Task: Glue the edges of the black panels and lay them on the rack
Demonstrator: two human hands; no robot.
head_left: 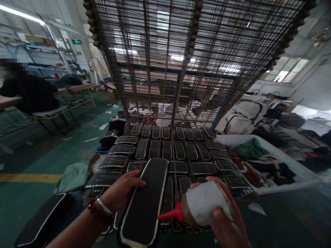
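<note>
One black panel (pale-edged) sits between the left fingers — pinched.

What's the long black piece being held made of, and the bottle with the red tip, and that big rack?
Black piece: smooth and matte, perhaps fabric or imitation leather; I can't tell which.
Bottle: probably plastic, dull white around the middle and brownish at the shoulder. Its red tip looks like smooth plastic, evenly coloured.
Rack: likely metal, with thin, straight, dark wires crossing in grids.
</note>
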